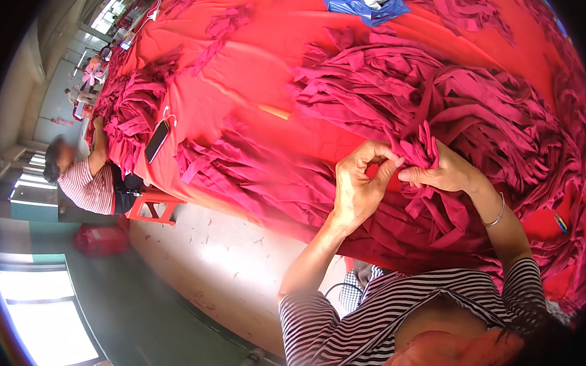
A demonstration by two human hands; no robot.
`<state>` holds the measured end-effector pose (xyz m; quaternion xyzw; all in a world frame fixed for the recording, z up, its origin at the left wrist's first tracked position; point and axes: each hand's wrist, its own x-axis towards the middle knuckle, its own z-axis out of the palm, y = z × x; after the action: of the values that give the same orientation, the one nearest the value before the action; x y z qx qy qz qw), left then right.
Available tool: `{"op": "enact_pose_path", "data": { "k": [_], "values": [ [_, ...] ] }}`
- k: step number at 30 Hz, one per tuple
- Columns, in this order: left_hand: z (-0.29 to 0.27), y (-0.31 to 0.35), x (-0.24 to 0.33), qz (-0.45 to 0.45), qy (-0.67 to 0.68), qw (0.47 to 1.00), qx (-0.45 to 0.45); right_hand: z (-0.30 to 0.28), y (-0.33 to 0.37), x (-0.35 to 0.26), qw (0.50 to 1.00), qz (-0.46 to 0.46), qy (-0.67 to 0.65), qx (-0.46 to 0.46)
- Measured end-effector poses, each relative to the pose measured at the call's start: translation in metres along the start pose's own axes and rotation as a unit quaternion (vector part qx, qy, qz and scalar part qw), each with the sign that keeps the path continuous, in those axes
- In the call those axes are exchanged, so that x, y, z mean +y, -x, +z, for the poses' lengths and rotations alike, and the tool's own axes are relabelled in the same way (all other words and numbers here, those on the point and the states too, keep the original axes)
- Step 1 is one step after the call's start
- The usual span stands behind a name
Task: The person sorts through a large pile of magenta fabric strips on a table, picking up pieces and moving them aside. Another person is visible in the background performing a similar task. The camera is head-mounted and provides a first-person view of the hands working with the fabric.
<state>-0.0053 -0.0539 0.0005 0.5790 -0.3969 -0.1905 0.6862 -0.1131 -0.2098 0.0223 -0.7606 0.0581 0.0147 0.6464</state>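
Note:
Both my hands meet over a table spread with dark pink fabric strips. My left hand (359, 183) pinches the edge of a bunch of fabric strips (418, 148) between thumb and fingers. On the other side, my right hand (448, 171) is wrapped round the same bunch, its thumb pointing toward my left one. Loose ends of the strips hang below my right hand. Just beyond lies a large heap of strips (367, 80), and more strips (259, 171) are spread to the left of my left hand.
A red cloth (247, 73) covers the table. On it are a phone (157, 140) with white earphones, a yellow strip (274, 111) and a blue plastic bag (363, 4). At left a person in a striped shirt (91, 183) sits by a red stool (152, 207).

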Motion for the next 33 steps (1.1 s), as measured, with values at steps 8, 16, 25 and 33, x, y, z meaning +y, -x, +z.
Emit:
{"op": "enact_pose_path", "data": {
  "k": [8, 16, 25, 33],
  "values": [
    [-0.008, -0.003, -0.015, -0.081, 0.131, 0.985, 0.073, -0.001, -0.003, 0.007, 0.995, 0.018, -0.051, 0.089],
    [0.006, -0.005, -0.017, -0.091, 0.188, 0.978, 0.023, 0.006, -0.015, 0.001, 0.991, -0.011, -0.113, 0.077],
    [0.003, -0.006, -0.031, -0.103, 0.306, 0.937, 0.135, 0.003, -0.015, 0.008, 0.980, -0.027, -0.168, 0.106],
    [0.006, -0.011, -0.031, -0.120, 0.474, 0.855, 0.172, 0.004, -0.017, 0.010, 0.969, 0.012, -0.231, 0.082]
  ]
}}
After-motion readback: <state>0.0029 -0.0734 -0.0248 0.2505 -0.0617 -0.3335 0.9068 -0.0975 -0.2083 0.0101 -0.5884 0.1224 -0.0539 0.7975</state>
